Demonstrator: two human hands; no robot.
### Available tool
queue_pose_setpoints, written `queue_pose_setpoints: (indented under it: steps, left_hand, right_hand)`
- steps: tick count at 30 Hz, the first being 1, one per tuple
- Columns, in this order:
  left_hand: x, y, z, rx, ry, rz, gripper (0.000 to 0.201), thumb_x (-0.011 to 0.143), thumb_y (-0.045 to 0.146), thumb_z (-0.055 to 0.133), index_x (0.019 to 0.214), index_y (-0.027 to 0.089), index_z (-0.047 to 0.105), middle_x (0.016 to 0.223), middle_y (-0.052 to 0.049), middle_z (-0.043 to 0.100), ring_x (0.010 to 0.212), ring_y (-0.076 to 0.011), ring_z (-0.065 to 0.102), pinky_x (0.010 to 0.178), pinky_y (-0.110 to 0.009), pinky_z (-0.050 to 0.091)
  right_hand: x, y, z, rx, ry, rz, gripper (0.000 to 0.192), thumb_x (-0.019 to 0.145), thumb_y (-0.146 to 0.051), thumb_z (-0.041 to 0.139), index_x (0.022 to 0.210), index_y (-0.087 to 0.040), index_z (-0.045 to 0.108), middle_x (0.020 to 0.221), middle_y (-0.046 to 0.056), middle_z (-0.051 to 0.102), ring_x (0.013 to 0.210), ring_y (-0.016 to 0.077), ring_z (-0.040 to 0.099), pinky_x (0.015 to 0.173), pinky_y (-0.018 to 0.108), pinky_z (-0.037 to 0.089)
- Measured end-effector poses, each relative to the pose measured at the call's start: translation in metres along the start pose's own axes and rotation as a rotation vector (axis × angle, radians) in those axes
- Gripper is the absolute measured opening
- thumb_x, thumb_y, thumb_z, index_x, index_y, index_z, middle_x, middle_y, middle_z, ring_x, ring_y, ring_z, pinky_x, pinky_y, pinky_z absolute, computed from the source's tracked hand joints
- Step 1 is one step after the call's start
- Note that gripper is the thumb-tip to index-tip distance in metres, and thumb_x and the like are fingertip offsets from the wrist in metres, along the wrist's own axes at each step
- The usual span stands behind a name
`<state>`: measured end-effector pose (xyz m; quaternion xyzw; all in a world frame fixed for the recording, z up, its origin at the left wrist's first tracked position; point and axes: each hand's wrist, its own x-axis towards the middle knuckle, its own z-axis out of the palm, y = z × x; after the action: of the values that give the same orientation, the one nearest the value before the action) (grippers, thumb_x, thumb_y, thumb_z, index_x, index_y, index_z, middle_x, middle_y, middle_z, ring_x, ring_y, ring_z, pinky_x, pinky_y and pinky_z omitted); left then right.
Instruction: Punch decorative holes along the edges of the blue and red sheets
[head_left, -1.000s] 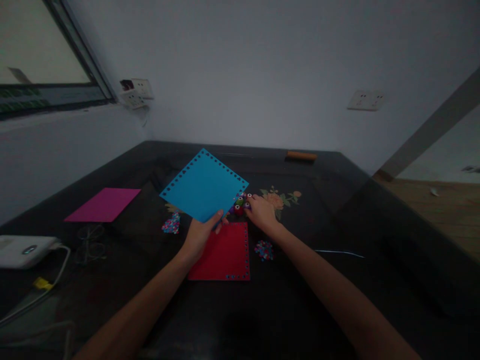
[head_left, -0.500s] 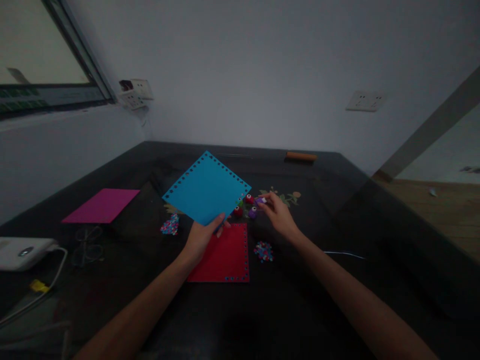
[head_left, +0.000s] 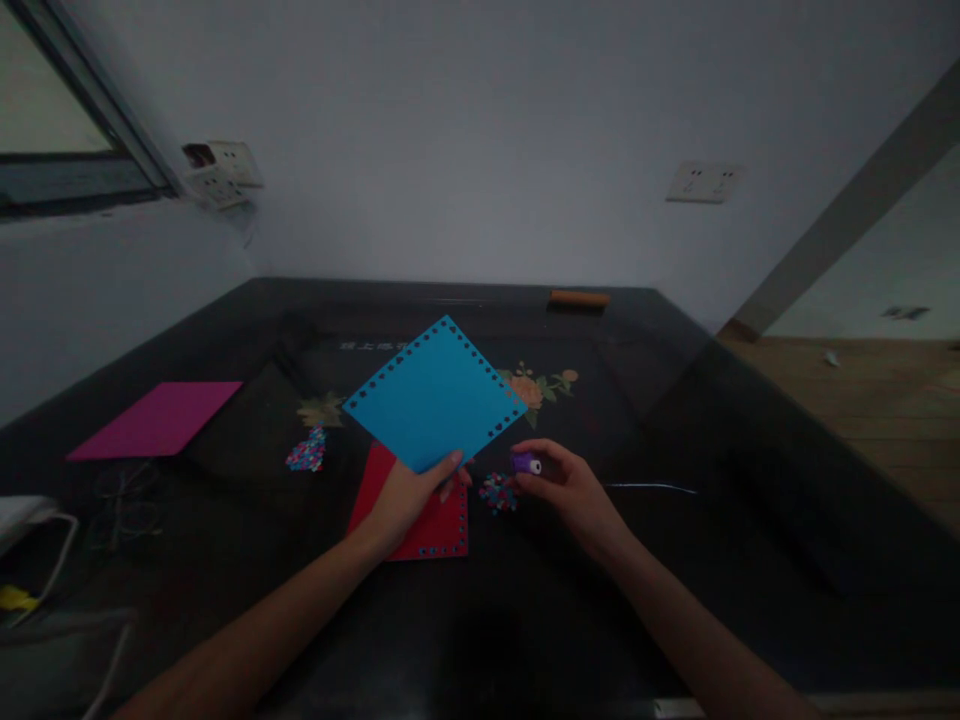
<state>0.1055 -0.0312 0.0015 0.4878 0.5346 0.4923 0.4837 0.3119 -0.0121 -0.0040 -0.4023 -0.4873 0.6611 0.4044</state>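
Note:
My left hand [head_left: 416, 495] pinches a blue sheet of paper [head_left: 435, 395] by its near corner, thumb on top. Small shaped holes run along its two far edges and partway along the right near edge. Between the thumb and fingers of my right hand [head_left: 566, 485] is a small purple craft punch [head_left: 524, 464] with a white end, just right of the blue sheet and apart from it. Beneath my left hand lies a red sheet [head_left: 431, 530], also with punched edges. A pile of tiny coloured paper cutouts [head_left: 498, 492] lies beside the punch.
A second cutout pile [head_left: 307, 452] and a magenta sheet [head_left: 157, 420] lie to the left. A white device with a cable [head_left: 22, 515] is at the left edge. An orange-brown roll [head_left: 579, 299] rests at the back of the dark table [head_left: 570, 620].
My right hand has drawn the purple punch nearer to me, away from the other punches, which the blue sheet now covers. The blue sheet has shifted right, and the view has turned slightly.

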Motion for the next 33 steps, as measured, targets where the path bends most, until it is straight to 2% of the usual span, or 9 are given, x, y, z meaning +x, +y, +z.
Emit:
queue_pose_setpoints:
  steps: [4, 7, 11, 15, 22, 25, 27, 30, 33]
  left_hand:
    - [0.000, 0.002, 0.016, -0.014, -0.025, -0.010, 0.029, 0.075, 0.044, 0.063, 0.064, 0.017, 0.064, 0.055, 0.000, 0.062, 0.042, -0.0103, 0.043, 0.051, -0.025, 0.036]
    - [-0.002, -0.005, 0.020, 0.009, -0.009, -0.001, 0.035, 0.077, 0.046, 0.060, 0.057, 0.018, 0.063, 0.045, 0.002, 0.053, 0.041, -0.0113, 0.043, 0.052, -0.026, 0.037]
    - [-0.003, -0.014, 0.013, 0.104, -0.015, 0.014, 0.038, 0.078, 0.049, 0.060, 0.055, 0.020, 0.066, 0.038, 0.004, 0.046, 0.040, -0.0135, 0.044, 0.054, -0.027, 0.038]
    - [0.001, -0.014, 0.005, 0.093, 0.036, 0.025, 0.035, 0.077, 0.047, 0.062, 0.055, 0.020, 0.067, 0.038, 0.003, 0.046, 0.040, -0.0143, 0.044, 0.056, -0.028, 0.040]
    - [0.018, -0.022, -0.006, -0.031, 0.165, 0.075, 0.030, 0.072, 0.039, 0.069, 0.053, 0.017, 0.066, 0.039, 0.003, 0.050, 0.040, -0.0119, 0.044, 0.051, -0.025, 0.036]
    - [0.030, -0.025, -0.018, -0.126, 0.245, 0.118, 0.024, 0.071, 0.037, 0.071, 0.061, 0.016, 0.065, 0.050, 0.001, 0.059, 0.040, -0.0096, 0.042, 0.047, -0.024, 0.034]
    - [0.038, -0.024, -0.026, -0.208, 0.317, 0.156, 0.022, 0.070, 0.036, 0.071, 0.068, 0.016, 0.063, 0.059, 0.001, 0.063, 0.042, -0.0090, 0.044, 0.045, -0.023, 0.033]
    - [0.047, -0.018, -0.038, -0.320, 0.419, 0.207, 0.025, 0.066, 0.034, 0.073, 0.076, 0.017, 0.059, 0.066, 0.001, 0.063, 0.050, -0.0099, 0.051, 0.043, -0.021, 0.032]
    - [0.050, -0.011, -0.047, -0.398, 0.482, 0.239, 0.028, 0.063, 0.030, 0.074, 0.081, 0.017, 0.058, 0.073, 0.000, 0.063, 0.057, -0.0108, 0.055, 0.043, -0.020, 0.031]
  right_hand:
    - [0.000, 0.004, -0.001, 0.016, 0.015, 0.029, 0.037, 0.061, -0.027, 0.080, 0.093, -0.023, 0.061, 0.081, -0.003, 0.066, 0.074, 0.0154, 0.065, 0.071, 0.030, 0.051]
    - [0.000, 0.006, -0.003, -0.020, 0.030, 0.013, 0.035, 0.062, -0.027, 0.079, 0.091, -0.023, 0.060, 0.081, -0.002, 0.065, 0.072, 0.0156, 0.064, 0.070, 0.030, 0.050]
    - [0.003, 0.006, -0.007, -0.107, 0.051, 0.015, 0.032, 0.064, -0.028, 0.076, 0.091, -0.023, 0.060, 0.075, -0.002, 0.064, 0.067, 0.0158, 0.062, 0.062, 0.029, 0.049]
    - [0.005, 0.006, -0.010, -0.209, 0.069, 0.007, 0.031, 0.066, -0.029, 0.075, 0.093, -0.023, 0.061, 0.074, -0.002, 0.061, 0.056, 0.0125, 0.054, 0.048, 0.024, 0.043]
    - [0.012, 0.011, -0.016, -0.239, 0.056, -0.019, 0.035, 0.064, -0.025, 0.073, 0.096, -0.021, 0.060, 0.082, 0.001, 0.063, 0.066, 0.0149, 0.059, 0.052, 0.025, 0.049]
    - [0.024, 0.010, -0.017, -0.419, 0.023, -0.047, 0.030, 0.073, -0.028, 0.066, 0.101, -0.020, 0.057, 0.083, 0.002, 0.063, 0.065, 0.0157, 0.060, 0.051, 0.026, 0.048]
    - [0.037, 0.008, -0.014, -0.648, 0.023, -0.122, 0.024, 0.079, -0.026, 0.061, 0.102, -0.019, 0.056, 0.085, 0.003, 0.064, 0.066, 0.0153, 0.061, 0.057, 0.028, 0.049]
    - [0.058, 0.006, -0.005, -1.097, 0.052, -0.273, 0.020, 0.084, -0.025, 0.057, 0.103, -0.019, 0.057, 0.088, 0.004, 0.066, 0.078, 0.0174, 0.062, 0.070, 0.031, 0.048]
    - [0.073, 0.008, 0.006, -1.249, 0.056, -0.334, 0.019, 0.085, -0.030, 0.057, 0.101, -0.020, 0.060, 0.102, 0.008, 0.063, 0.097, 0.0223, 0.059, 0.080, 0.035, 0.047]
